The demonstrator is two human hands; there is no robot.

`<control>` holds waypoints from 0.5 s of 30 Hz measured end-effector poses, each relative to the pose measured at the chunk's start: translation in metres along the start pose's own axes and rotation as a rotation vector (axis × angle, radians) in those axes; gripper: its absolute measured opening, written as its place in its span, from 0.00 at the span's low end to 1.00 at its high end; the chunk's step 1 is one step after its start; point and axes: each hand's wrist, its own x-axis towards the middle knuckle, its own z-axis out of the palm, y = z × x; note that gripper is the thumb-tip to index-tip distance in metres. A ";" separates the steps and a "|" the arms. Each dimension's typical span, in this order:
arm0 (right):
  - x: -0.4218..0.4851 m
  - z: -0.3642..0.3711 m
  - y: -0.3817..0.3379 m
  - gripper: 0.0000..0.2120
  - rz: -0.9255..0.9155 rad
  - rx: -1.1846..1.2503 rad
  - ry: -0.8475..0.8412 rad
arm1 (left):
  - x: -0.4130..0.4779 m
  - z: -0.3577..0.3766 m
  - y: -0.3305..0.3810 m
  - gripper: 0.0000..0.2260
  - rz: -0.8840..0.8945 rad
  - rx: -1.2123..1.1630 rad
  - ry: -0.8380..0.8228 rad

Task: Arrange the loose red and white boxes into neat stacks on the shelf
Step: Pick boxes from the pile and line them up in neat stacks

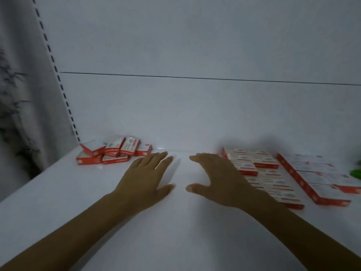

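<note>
A: Hand status?
B: The left hand (145, 178) and right hand (218, 178) are mid-frame, palms down over the shelf (175, 231). The fingers (156, 160) are straight, slightly apart, and hold nothing.
A: Box locations?
B: The loose boxes (114, 153) form a jumbled pile at centre left, near the back wall. The neat rows of boxes (273, 173) occupy the right of frame, their left edge hidden by the right hand.

Hands: two, a left hand (145, 178) and a right hand (218, 178).
Loose boxes (113, 153), far left: I counted about seven, one lying open; they overlapped, so I was not sure.
Laid-out boxes (270, 173), by the right hand: two columns, at least eight tops showed, more hidden behind the hand.
Far-right boxes (320, 178): too blurred for me to count.
Green thing (357, 173): one, cut off at the edge.
Shelf (185, 222): one.
</note>
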 end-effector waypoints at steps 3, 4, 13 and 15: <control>0.036 0.018 -0.035 0.34 -0.061 0.015 -0.019 | -0.016 -0.006 -0.048 0.33 -0.047 -0.023 -0.023; 0.045 0.023 -0.045 0.34 -0.078 0.016 -0.021 | -0.022 -0.006 -0.062 0.33 -0.056 -0.022 -0.006; 0.109 0.056 -0.110 0.30 -0.107 0.013 0.000 | -0.045 0.014 -0.132 0.26 -0.117 -0.235 0.173; 0.128 0.059 -0.116 0.29 -0.072 -0.017 0.046 | -0.039 0.013 -0.135 0.24 -0.150 -0.289 0.260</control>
